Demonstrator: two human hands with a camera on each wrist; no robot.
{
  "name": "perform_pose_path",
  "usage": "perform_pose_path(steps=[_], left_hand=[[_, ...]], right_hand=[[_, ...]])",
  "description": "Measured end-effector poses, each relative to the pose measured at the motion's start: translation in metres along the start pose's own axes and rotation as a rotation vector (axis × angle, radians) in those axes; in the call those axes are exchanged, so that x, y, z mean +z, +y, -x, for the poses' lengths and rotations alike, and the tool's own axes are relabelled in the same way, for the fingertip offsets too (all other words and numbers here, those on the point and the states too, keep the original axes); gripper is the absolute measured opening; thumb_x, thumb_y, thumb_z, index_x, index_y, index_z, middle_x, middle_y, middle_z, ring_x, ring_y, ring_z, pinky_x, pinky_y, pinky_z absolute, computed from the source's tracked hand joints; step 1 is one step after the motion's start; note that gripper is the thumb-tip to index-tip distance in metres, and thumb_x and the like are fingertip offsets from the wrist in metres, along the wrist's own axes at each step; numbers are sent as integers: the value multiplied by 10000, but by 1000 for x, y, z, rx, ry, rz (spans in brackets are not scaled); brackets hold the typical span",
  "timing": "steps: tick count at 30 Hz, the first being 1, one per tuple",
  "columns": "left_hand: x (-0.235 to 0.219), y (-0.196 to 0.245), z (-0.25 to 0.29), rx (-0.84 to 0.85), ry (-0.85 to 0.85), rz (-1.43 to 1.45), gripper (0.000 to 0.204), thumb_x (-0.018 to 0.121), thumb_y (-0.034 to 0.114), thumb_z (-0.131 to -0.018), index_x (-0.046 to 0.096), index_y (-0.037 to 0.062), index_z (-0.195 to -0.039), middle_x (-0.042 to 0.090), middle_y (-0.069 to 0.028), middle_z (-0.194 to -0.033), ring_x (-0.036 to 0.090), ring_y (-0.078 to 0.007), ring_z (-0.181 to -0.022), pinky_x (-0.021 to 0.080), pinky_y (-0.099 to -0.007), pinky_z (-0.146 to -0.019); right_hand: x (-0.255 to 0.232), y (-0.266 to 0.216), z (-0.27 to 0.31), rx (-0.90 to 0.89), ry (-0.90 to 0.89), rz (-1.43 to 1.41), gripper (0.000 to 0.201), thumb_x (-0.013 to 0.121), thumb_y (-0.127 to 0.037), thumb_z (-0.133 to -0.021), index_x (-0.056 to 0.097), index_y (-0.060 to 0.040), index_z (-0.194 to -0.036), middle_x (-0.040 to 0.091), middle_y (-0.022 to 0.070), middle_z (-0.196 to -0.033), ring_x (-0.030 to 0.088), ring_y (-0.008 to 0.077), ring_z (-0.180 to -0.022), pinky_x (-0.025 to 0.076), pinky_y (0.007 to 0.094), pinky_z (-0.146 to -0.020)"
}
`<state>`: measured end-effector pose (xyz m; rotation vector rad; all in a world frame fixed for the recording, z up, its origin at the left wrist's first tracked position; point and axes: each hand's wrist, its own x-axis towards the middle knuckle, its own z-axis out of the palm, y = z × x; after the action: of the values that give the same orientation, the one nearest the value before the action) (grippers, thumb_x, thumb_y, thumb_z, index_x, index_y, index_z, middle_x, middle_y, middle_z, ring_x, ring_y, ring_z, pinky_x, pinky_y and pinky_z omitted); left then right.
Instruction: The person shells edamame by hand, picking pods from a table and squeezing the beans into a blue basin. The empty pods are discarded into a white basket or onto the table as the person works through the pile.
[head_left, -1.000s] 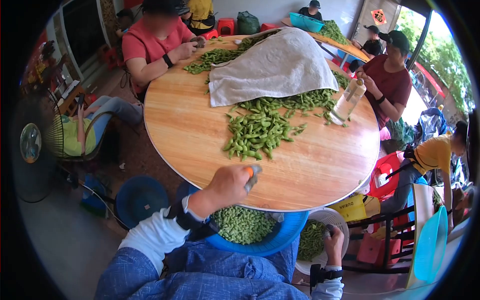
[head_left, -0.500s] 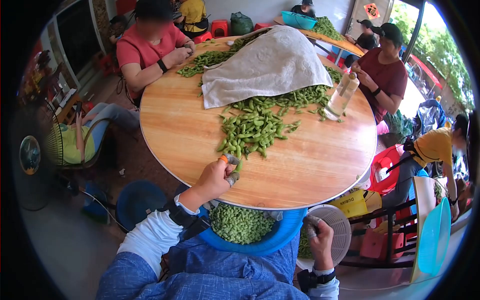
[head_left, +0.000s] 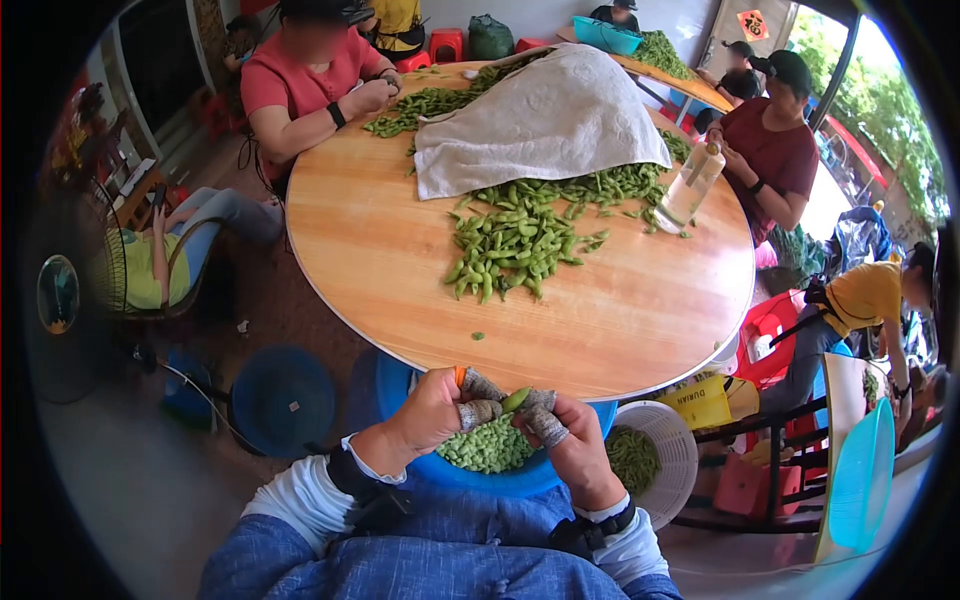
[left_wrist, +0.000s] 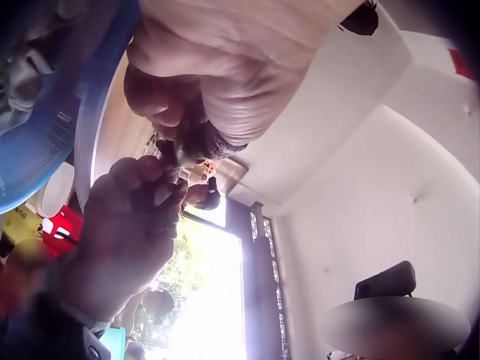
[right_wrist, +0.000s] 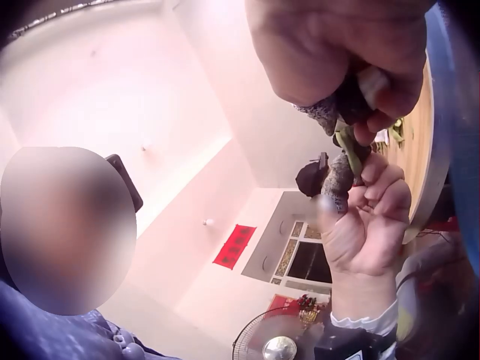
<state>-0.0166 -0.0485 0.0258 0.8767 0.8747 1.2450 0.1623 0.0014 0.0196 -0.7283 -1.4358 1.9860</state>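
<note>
A green pod [head_left: 515,400] is held between both hands above the blue basin [head_left: 500,484] of shelled beans [head_left: 487,448]. My left hand [head_left: 432,410] pinches one end with wrapped thumb and finger; my right hand [head_left: 578,445], also wrapped at the fingertips, pinches the other. In the right wrist view the pod [right_wrist: 348,148] spans the two hands' fingertips. The left wrist view shows both hands meeting, the pod hard to make out. A heap of pods [head_left: 515,245] lies on the round table [head_left: 380,270].
A grey cloth [head_left: 545,125] covers more pods, with a bottle [head_left: 690,190] beside it. A white basket [head_left: 675,470] holding pods stands right of the basin, a blue tub [head_left: 283,400] at the left. People sit around the table's far side.
My left hand has come back from the table's pods with one pod. The right hand has moved left from the white basket and now grips the pod too.
</note>
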Motion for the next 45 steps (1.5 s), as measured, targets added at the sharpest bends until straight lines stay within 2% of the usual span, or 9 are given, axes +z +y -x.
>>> perform_pose_path(steps=[8,13,14,17,23,26,36,39,45], left_hand=[[6,-4,3,-33,7,-47,171,591,-5,-743,564,-24,-911,592,-20,-823,541,-72,-741,438,-201,-668],[12,-4,4,-45,15,-22,162,618,47,-740,569,-11,-883,576,-2,-764,505,-52,-662,393,-178,-579],[14,-4,5,-42,29,-31,162,634,76,-738,574,-3,-866,566,11,-731,486,-42,-620,369,-165,-536],[7,-20,2,-25,82,-78,109,567,-19,-731,557,-17,-840,584,-25,-783,533,-73,-708,436,-208,-639],[1,-32,0,15,39,-146,189,595,-9,-738,527,-5,-914,568,-8,-804,520,-67,-730,421,-197,-656],[9,-25,2,14,63,-91,98,560,-34,-716,548,-10,-810,562,-14,-751,498,-70,-693,412,-206,-626],[8,-16,7,8,123,-173,110,562,-30,-698,561,-26,-808,572,-16,-712,508,-61,-648,419,-201,-575],[6,-19,6,44,127,-139,106,571,-28,-705,559,-28,-810,570,-10,-714,504,-62,-637,414,-198,-570],[5,-12,8,-106,64,-44,103,584,1,-730,556,-15,-828,578,-21,-727,508,-67,-638,413,-209,-570]], right_hand=[[0,-4,8,34,23,9,206,495,-180,-857,572,-17,-956,577,-12,-826,487,43,-719,372,170,-621],[0,-1,7,-4,49,46,190,508,-159,-844,572,-1,-928,579,1,-825,503,64,-755,393,191,-663],[0,0,9,-20,81,49,191,517,-175,-836,576,-5,-900,573,-1,-788,488,63,-710,376,191,-628],[5,-3,8,-66,92,29,213,542,-212,-808,587,-6,-831,552,0,-701,450,70,-605,337,198,-548],[4,1,11,-12,142,39,244,567,-228,-796,577,15,-821,542,21,-668,447,81,-582,338,206,-534],[4,5,9,-29,153,39,250,586,-234,-783,570,15,-806,538,26,-654,445,83,-577,339,207,-530],[3,-2,10,54,68,75,208,536,-194,-814,583,-6,-890,573,7,-748,477,66,-649,355,190,-579],[7,-9,10,59,44,-4,147,499,-94,-830,562,4,-920,584,11,-834,514,71,-745,408,205,-676],[3,5,5,21,50,75,129,497,-41,-823,553,13,-925,584,20,-860,525,86,-788,412,215,-711]])
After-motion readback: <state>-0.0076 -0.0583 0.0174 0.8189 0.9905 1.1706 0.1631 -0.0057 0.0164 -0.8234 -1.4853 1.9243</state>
